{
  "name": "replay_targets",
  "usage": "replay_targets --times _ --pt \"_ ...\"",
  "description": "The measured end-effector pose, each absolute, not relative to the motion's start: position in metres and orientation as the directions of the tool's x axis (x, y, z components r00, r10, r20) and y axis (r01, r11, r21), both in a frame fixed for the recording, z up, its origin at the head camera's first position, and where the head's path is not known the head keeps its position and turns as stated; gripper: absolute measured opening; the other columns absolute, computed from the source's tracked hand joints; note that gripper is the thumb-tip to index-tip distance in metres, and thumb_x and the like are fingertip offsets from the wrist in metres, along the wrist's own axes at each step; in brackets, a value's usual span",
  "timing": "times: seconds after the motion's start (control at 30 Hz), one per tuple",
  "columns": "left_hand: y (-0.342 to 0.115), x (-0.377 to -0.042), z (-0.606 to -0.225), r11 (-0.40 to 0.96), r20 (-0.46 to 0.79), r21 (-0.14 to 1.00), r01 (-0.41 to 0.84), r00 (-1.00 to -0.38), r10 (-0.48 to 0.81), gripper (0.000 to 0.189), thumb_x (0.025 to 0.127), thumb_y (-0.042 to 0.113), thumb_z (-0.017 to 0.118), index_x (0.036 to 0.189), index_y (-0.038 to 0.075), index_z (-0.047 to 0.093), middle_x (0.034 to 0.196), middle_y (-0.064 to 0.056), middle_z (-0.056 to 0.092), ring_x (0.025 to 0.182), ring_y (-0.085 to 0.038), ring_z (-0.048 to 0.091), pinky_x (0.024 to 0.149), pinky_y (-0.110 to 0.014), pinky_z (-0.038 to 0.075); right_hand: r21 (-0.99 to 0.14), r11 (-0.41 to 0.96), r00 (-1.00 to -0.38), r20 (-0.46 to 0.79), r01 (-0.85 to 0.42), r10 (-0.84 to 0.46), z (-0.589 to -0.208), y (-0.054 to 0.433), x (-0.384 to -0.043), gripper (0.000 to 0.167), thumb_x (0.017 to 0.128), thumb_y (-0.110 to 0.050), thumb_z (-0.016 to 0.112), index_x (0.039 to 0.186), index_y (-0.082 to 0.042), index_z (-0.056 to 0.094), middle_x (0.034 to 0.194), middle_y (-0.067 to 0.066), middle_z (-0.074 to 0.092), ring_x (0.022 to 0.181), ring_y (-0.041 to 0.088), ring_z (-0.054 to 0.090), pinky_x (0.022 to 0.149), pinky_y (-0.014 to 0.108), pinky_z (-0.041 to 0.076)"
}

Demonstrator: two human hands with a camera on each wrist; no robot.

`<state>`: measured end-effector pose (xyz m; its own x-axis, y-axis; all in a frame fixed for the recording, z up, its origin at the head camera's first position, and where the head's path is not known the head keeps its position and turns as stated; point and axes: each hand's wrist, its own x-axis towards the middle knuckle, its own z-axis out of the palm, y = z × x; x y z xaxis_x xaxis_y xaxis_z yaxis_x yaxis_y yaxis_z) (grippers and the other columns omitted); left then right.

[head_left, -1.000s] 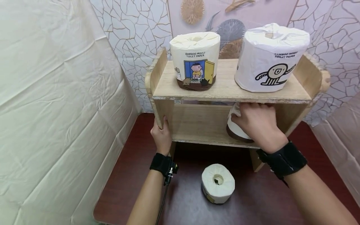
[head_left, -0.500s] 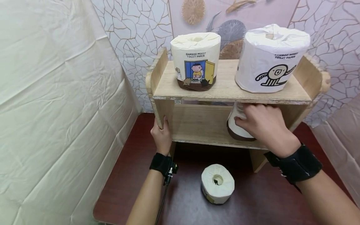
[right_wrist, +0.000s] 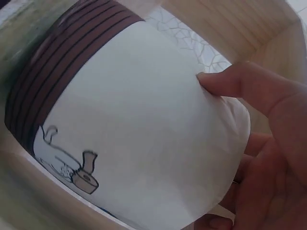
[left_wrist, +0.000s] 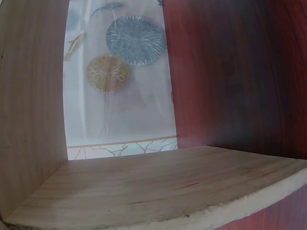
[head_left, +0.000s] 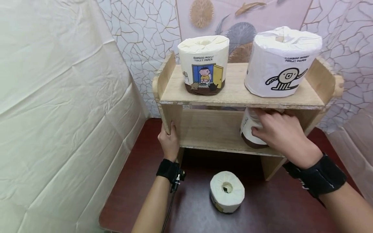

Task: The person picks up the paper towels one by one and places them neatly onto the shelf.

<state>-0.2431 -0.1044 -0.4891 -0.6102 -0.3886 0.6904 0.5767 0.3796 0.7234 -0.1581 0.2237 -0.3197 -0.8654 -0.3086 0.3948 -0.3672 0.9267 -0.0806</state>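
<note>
In the head view my right hand (head_left: 281, 136) reaches under the top board of a wooden shelf rack (head_left: 211, 129). It grips a wrapped toilet roll (head_left: 253, 131), which stands on the lower board near the right side. The right wrist view shows the thumb on one side of this toilet roll (right_wrist: 139, 115) and the other fingers round its end. A dark striped band and a small drawing mark its wrapper. My left hand (head_left: 169, 142) holds the front edge of the rack's left side panel, with the thumb on the inner face.
Two wrapped toilet rolls, a cream one (head_left: 203, 69) and a white one (head_left: 279, 64), stand on the top board. Another toilet roll (head_left: 227, 194) sits on the dark red table (head_left: 131, 194) before the rack. Pale cloth (head_left: 58, 113) hangs at the left.
My right hand and the toilet roll it grips have shifted slightly right along the lower board, and the roll has turned a little, showing some print. The left hand keeps its hold.
</note>
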Motion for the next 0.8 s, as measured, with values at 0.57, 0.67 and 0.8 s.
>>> replay_targets --times 0.57,0.67,0.8 --pt "-0.103 -0.243 -0.487 0.367 0.683 0.73 0.576 -0.608 -0.404 0.032 0.106 0.014 0.066 0.136 0.002 0.068 0.112 -0.023 0.076 0.091 -0.033 0.076 0.07 -0.05 0.058 0.025 0.886 -0.716 0.579 -0.463 -0.39 -0.345 0.235 -0.162 0.05 0.076 -0.008 0.08 0.122 -0.011 0.062 0.068 0.011 0.06 0.068 0.04 0.064 0.062 0.056 0.041" --pt "-0.102 -0.244 -0.489 0.366 0.68 0.733 0.573 -0.606 -0.413 0.032 0.105 0.01 0.067 0.136 0.001 0.067 0.111 -0.024 0.076 0.09 -0.035 0.075 0.069 -0.051 0.057 0.031 0.883 -0.706 0.588 -0.468 -0.395 -0.347 0.235 -0.163 0.049 0.076 -0.007 0.079 0.121 -0.01 0.061 0.072 0.013 0.061 0.071 0.041 0.065 0.063 0.057 0.041" --pt "-0.102 -0.244 -0.49 0.379 0.681 0.732 0.567 -0.599 -0.421 0.031 0.103 0.007 0.068 0.134 -0.001 0.068 0.109 -0.025 0.076 0.089 -0.036 0.075 0.068 -0.051 0.056 0.032 0.884 -0.715 0.575 -0.466 -0.397 -0.346 0.235 -0.163 0.047 0.077 -0.006 0.079 0.12 -0.01 0.06 0.068 0.009 0.057 0.066 0.037 0.063 0.059 0.054 0.04"
